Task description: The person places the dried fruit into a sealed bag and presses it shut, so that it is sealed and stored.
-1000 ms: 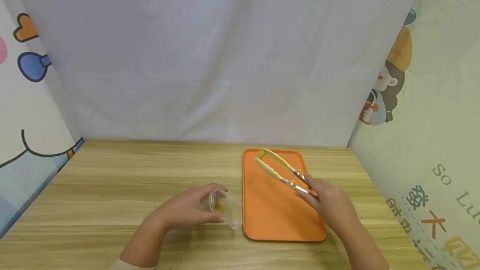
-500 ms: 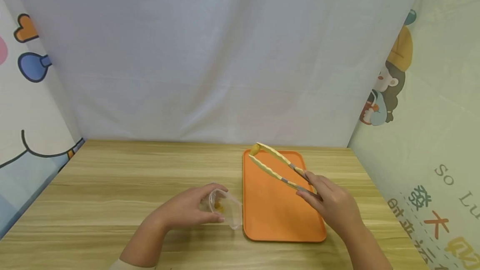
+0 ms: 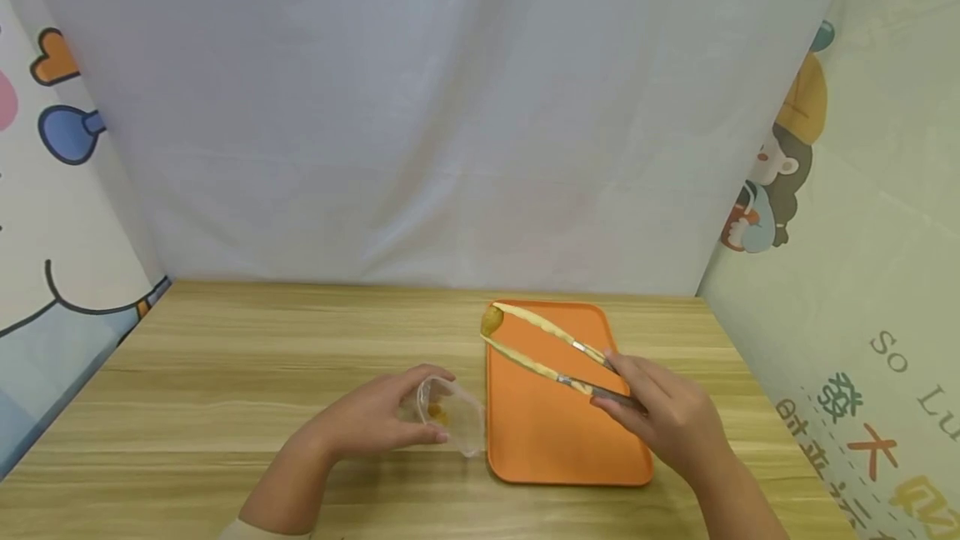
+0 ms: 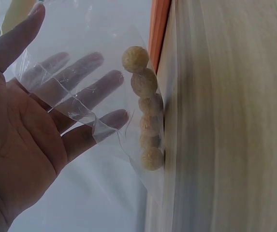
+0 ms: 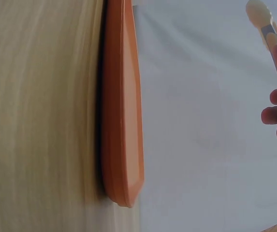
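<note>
My left hand (image 3: 382, 415) holds a clear plastic bag (image 3: 468, 430) beside the tray, its thumb and fingers spread around the mouth. Several round, rough-skinned yellow-brown balls (image 4: 144, 83) lie along the bottom of the bag in the left wrist view. A pair of tongs (image 3: 525, 359) with cream-coloured arms is gripped in my right hand (image 3: 667, 407). Between the tong tips one more yellow-brown ball (image 3: 492, 321) is pinched, above the tray's far left corner. Only the fingers and part of the tongs show in the right wrist view.
An orange rectangular tray (image 3: 570, 440) lies on the wooden table (image 3: 247, 357), just right of the bag. A pale curtain (image 3: 450, 107) hangs behind the table, and printed cloths stand at both sides.
The tongs with the pinched ball have swung left and a little lower, from over the tray to its far left corner. My left hand and the bag have stayed almost still.
</note>
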